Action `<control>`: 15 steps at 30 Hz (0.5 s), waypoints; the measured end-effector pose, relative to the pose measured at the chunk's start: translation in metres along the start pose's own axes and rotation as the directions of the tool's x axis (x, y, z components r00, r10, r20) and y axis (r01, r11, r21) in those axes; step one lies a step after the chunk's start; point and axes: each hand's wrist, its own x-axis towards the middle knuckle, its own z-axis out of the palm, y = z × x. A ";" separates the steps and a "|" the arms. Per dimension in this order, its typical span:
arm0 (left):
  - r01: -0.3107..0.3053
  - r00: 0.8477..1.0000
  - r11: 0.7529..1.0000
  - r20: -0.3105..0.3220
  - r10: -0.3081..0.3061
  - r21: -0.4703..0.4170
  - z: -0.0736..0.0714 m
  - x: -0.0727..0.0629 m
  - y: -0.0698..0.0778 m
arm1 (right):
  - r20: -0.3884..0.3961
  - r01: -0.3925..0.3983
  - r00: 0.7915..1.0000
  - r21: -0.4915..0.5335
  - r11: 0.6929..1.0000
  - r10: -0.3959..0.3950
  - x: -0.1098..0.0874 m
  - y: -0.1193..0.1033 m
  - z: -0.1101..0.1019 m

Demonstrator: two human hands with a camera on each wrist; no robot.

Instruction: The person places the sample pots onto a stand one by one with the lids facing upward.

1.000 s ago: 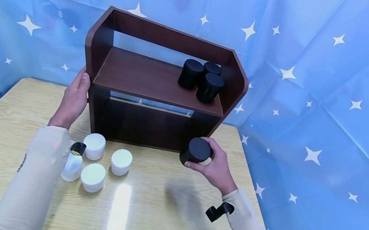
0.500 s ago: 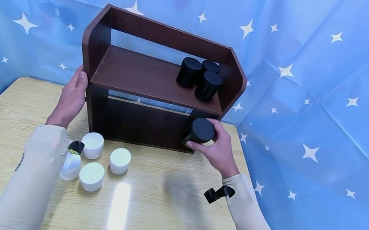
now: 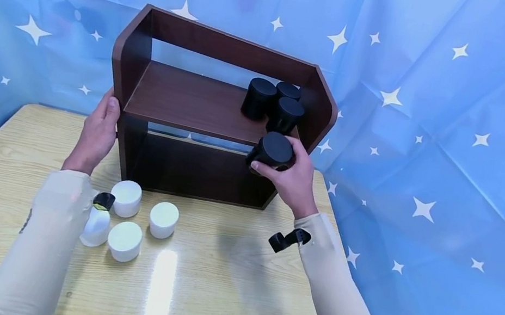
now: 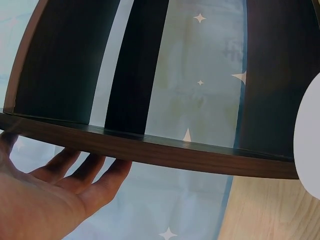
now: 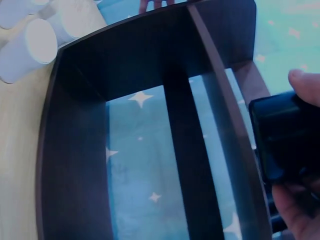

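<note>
My right hand [image 3: 296, 178] grips a black lidded jar [image 3: 275, 150], thumb on one side and fingers round the other. The jar is held in front of the upper shelf's edge, at the right end of a dark brown two-tier shelf rack [image 3: 192, 98]. In the right wrist view the black jar [image 5: 287, 135] is beside the shelf board, between thumb and fingers. My left hand [image 3: 95, 132] rests against the rack's left side panel; in the left wrist view its fingertips [image 4: 120, 167] touch the panel's outer face. Three black jars [image 3: 259, 98] stand together on the upper shelf's right end.
Several white lidded jars [image 3: 163, 219] stand on the wooden table [image 3: 211, 294] in front of the rack's left part, one partly hidden by my left sleeve. A blue star-patterned curtain [image 3: 436, 126] hangs behind and to the right.
My right hand has raised the black jar from in front of the lower compartment up to the upper shelf's front edge. The left hand stays against the rack's side.
</note>
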 end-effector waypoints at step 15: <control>-0.012 1.000 1.000 -0.002 0.012 0.009 -0.001 0.000 -0.001 | -0.103 -0.028 0.995 -0.083 0.996 0.020 0.032 -0.008 0.014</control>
